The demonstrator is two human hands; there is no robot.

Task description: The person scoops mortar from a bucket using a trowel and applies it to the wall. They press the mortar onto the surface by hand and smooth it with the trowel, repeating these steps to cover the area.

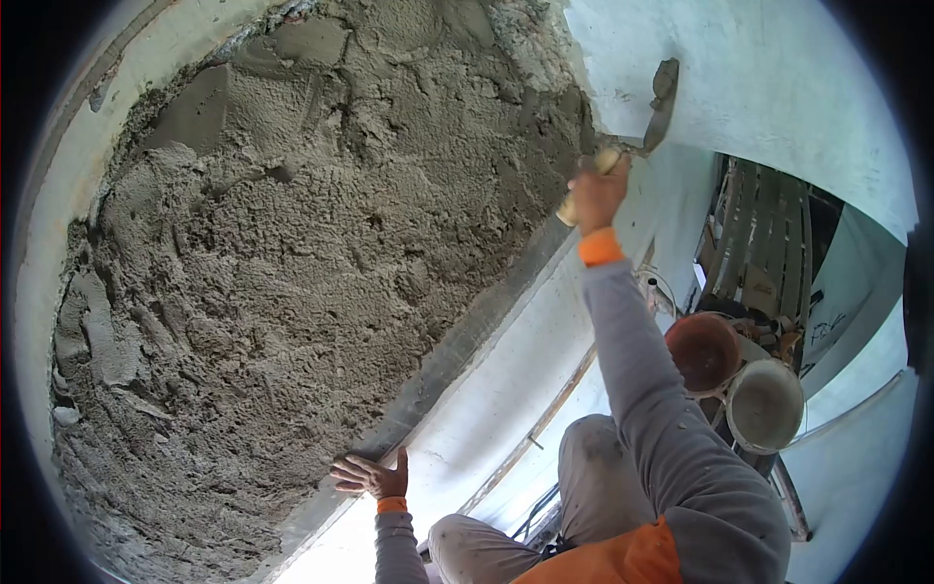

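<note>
In the upper right, my right hand (596, 198) is closed round the pale handle of a trowel (658, 119). Its blade points up beside the white wall, with a lump of grey mortar near the tip. Rough wet mortar (292, 253) covers the large surface to the left of the trowel. Lower down, my left hand (375, 477) lies with fingers spread against the smooth grey strip (428, 384) that edges the mortar. Nothing shows in that hand.
A reddish bucket (702, 350) and a whitish bucket (766, 404) stand to the right of my right arm. Behind them are slatted planks (764, 234). A pale border (53, 195) runs round the mortar on the left. My knees are at the bottom.
</note>
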